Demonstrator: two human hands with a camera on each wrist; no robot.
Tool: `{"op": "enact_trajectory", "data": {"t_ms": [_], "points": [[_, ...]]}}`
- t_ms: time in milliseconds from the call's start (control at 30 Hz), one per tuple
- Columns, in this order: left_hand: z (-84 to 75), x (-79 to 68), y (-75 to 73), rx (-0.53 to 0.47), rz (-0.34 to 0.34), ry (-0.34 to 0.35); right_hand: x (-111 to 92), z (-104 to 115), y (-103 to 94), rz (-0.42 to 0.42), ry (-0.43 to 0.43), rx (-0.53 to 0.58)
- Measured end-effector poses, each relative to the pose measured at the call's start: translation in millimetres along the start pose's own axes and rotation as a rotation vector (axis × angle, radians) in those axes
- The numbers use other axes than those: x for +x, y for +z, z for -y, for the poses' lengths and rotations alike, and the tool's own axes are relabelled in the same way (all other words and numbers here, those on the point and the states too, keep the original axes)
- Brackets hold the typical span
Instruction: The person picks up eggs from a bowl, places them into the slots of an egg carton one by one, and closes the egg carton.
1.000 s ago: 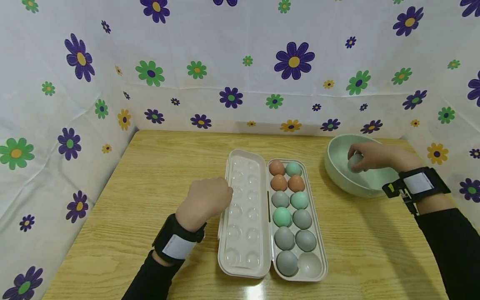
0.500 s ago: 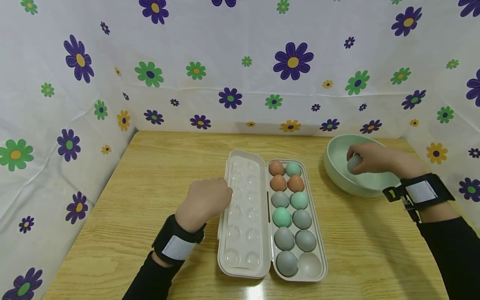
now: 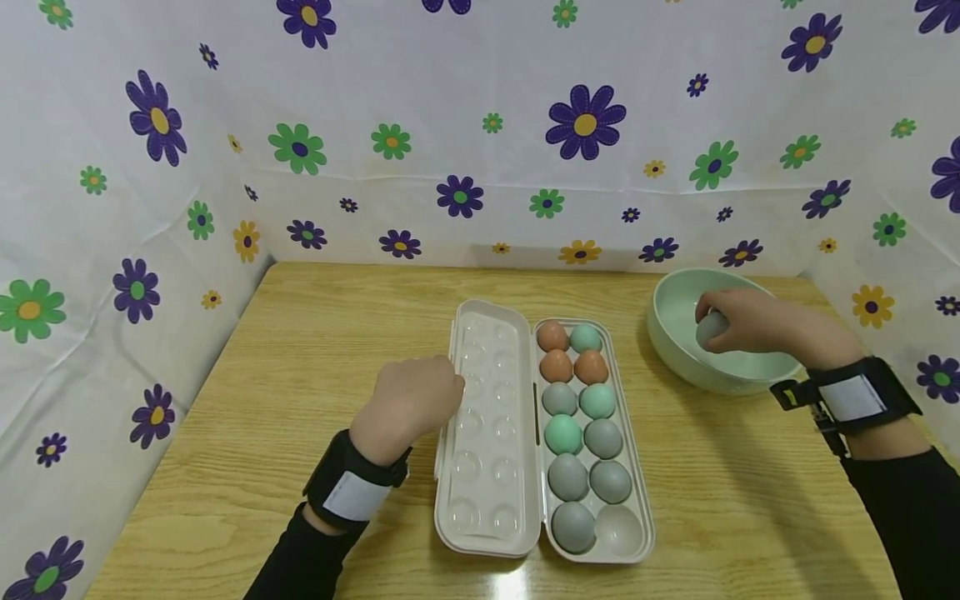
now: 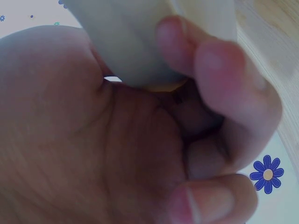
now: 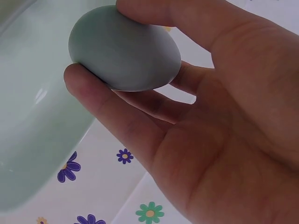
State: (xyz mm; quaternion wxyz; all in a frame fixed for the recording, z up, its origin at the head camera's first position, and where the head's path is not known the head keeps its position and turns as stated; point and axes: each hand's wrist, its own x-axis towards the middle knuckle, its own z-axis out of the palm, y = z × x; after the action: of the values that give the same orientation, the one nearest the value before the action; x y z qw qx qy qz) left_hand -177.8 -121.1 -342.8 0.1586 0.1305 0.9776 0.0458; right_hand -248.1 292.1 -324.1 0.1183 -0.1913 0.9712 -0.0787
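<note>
My right hand (image 3: 757,321) pinches a grey-green egg (image 5: 124,49) between thumb and fingers, over the pale green bowl (image 3: 675,354) at the back right. To the left, an egg carton (image 3: 487,442) lies opened out, its dimpled lid on the left and its tray on the right. Brown, mint and grey eggs (image 3: 573,527) fill the tray's cups except the front right cup (image 3: 621,531). My left hand (image 3: 411,404) grips the outer edge of the lid. In the left wrist view its curled fingers (image 4: 229,79) lie against the white carton edge, which is blurred.
A wooden table (image 3: 337,325) bears the carton and the bowl. Behind it and along both sides hangs a white cloth (image 3: 450,100) printed with flowers.
My right wrist and forearm have shifted slightly right and toward me, while the egg stays over the bowl. My left hand and the carton hold still.
</note>
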Motion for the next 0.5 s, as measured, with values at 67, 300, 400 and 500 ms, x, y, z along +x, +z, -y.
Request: {"op": "enact_trajectory", "data": {"t_ms": [67, 300, 400, 500], "points": [[0.1, -0.2, -0.3, -0.001, -0.003, 0.002, -1.1, 2.0, -0.6, -0.004, 0.001, -0.004], [-0.3, -1.4, -0.9, -0.008, -0.002, -0.003, -7.6, 9.1, -2.2, -0.011, 0.012, -0.005], [-0.3, -1.9, -1.4, -0.007, -0.01, 0.001, -10.1, 12.2, -2.7, -0.01, 0.013, -0.004], [-0.8, -2.5, -2.4, -0.009, -0.019, 0.001, -11.8, 14.5, -3.0, -0.014, 0.008, -0.008]]}}
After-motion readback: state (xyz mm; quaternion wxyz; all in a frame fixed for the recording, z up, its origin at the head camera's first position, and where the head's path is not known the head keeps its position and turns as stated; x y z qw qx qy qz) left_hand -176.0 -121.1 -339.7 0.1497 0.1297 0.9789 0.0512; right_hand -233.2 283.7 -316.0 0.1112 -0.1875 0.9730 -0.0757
